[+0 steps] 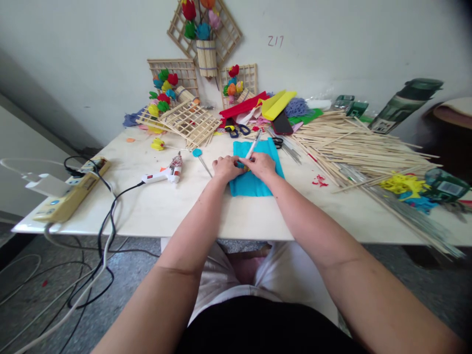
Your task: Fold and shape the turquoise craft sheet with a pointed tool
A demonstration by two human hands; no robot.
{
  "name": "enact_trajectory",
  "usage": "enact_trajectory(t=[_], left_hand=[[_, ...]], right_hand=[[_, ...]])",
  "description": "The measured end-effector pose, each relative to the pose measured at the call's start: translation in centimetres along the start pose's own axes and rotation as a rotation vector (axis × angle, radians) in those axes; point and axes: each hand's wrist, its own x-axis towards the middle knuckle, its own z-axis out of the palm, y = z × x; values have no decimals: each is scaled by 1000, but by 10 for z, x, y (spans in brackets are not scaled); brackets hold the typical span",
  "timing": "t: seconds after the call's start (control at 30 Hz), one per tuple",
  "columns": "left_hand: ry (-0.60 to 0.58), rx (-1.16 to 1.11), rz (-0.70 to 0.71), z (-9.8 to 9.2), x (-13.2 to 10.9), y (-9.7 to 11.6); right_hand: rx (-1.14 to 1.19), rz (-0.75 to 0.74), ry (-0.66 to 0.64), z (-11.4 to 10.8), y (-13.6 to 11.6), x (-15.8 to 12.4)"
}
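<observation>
A folded sheet of turquoise felt (254,184) lies on the white table (177,206) in front of me. My left hand (225,168) rests on its left edge with fingers curled, pressing the felt down. My right hand (261,164) is closed round a white pen (253,145), whose tip touches the felt between the two hands. A small yellow piece under the right hand is mostly hidden.
A glue gun (164,174) lies left of the felt, its cable running to a power strip (70,194) at the table's left edge. A heap of wooden sticks (354,147) fills the right side. Scissors (236,130), coloured felt sheets and stick lattices with felt flowers (184,120) sit at the back.
</observation>
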Motion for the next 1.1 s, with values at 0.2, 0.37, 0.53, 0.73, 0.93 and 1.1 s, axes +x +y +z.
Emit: enact_trajectory(t=[0.2, 0.37, 0.53, 0.73, 0.93, 1.1], left_hand=[[-15, 22, -5, -1, 1, 0], [-24, 22, 2, -1, 1, 0], [-26, 22, 4, -1, 1, 0], [-23, 12, 8, -1, 2, -1], [-16, -38, 15, 0, 2, -2], [-16, -63, 5, -1, 1, -1]], right_hand=[[5, -4, -10, 0, 0, 0], [5, -3, -10, 0, 1, 0], [26, -5, -22, 1, 2, 1], [39, 2, -13, -1, 1, 0], [88, 0, -7, 1, 5, 2], [103, -7, 4, 3, 7, 3]])
